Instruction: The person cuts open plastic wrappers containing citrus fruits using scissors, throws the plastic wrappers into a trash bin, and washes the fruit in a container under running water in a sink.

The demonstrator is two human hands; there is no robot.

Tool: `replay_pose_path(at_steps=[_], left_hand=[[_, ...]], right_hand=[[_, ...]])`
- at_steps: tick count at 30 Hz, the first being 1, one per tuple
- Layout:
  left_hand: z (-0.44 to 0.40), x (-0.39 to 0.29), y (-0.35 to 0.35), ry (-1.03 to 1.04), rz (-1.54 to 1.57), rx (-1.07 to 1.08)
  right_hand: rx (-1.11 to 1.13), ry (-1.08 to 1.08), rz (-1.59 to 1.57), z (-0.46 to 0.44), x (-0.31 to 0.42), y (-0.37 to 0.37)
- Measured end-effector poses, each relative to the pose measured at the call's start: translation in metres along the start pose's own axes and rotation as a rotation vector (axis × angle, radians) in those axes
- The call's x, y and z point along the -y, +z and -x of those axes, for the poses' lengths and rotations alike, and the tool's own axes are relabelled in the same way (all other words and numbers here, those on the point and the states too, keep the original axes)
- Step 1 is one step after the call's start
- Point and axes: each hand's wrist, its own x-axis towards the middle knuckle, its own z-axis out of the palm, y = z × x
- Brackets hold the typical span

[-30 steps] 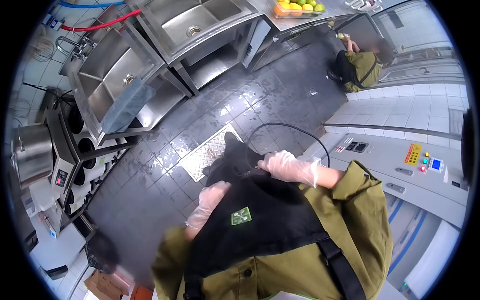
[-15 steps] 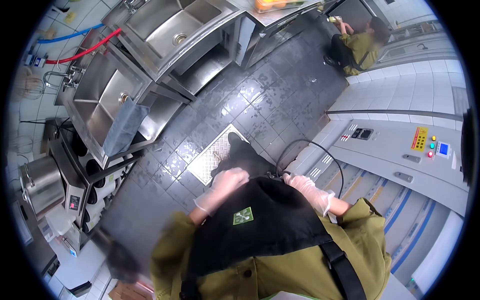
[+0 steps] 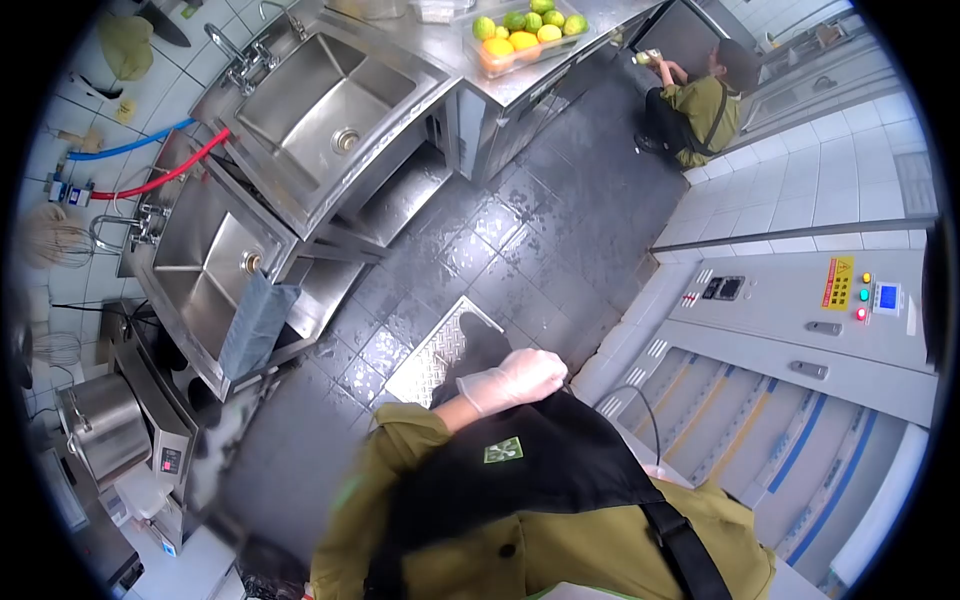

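at the person's waist, in the head view, the black apron (image 3: pixel 560 430) hangs down the front of the body, with both hands close to it. its long axis runs from the chest down and away toward the floor, and a green patch (image 3: pixel 503 451) sits on its middle. the left hand (image 3: pixel 515 382), in a clear glove, lies over the far, lower part of the apron, nearly in line with the patch, its forearm coming in across the body from the left. its fingers are curled into a closed fist; i cannot tell whether a fold of cloth is caught inside. the right hand (image 3: pixel 655 472) is almost wholly hidden at the right side of the apron, with only a sliver of glove showing, so i cannot tell how far open it is or what it has hold of.

the left hand is the nearer one to the apron's middle, while the right is nearer its side edge. the dark cable (image 3: pixel 650 415) arcs just beyond the right hand, between the apron and the gray cabinet (image 3: pixel 750 325). ahead and slightly left of the left hand, a metal floor plate (image 3: pixel 420 372) lies in the tiles; farther left, a gray cloth (image 3: pixel 258 325) drapes over a sink's edge.
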Motion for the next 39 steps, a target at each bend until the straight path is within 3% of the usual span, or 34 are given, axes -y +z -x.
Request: replay_pose_path(at_steps=[7, 16, 21, 28, 31, 32, 34, 35, 36, 37, 39], left_hand=[[-0.066, -0.004, 0.003, 0.163, -0.019, 0.157], [-0.119, -0.008, -0.024, 0.060, -0.084, 0.570], [-0.144, -0.002, -0.036, 0.113, -0.141, 0.756], [-0.199, 0.030, -0.081, 0.230, -0.176, 0.840], [-0.231, 0.043, -0.119, 0.233, -0.167, 0.894], [-0.239, 0.042, -0.140, 0.201, -0.160, 0.895], [-0.253, 0.048, -0.191, 0.123, -0.034, 0.668], [-0.258, 0.053, -0.211, 0.080, 0.043, 0.553], [-0.267, 0.068, -0.228, 0.059, 0.044, 0.460], [-0.274, 0.087, -0.248, 0.032, 0.034, 0.364], [-0.273, 0.118, -0.294, -0.070, 0.069, 0.086]], right_hand=[[0.024, 0.117, -0.109, -0.019, -0.020, -0.031], [0.027, 0.216, -0.252, -0.051, -0.037, -0.075], [0.079, 0.267, -0.341, -0.067, -0.036, -0.103], [0.404, 0.353, -0.540, -0.095, -0.026, -0.180], [0.494, 0.174, -0.527, -0.146, 0.014, -0.258], [0.340, -0.017, -0.395, -0.181, 0.047, -0.296], [-0.103, -0.036, -0.395, -0.269, 0.069, -0.329], [-0.154, -0.075, -0.509, -0.308, 0.098, -0.350], [-0.259, -0.191, -0.838, -0.323, 0.148, -0.358], [-0.118, -0.134, -1.033, -0.407, 0.111, -0.370], [-0.023, -0.039, -1.113, -0.494, 0.155, -0.388]])
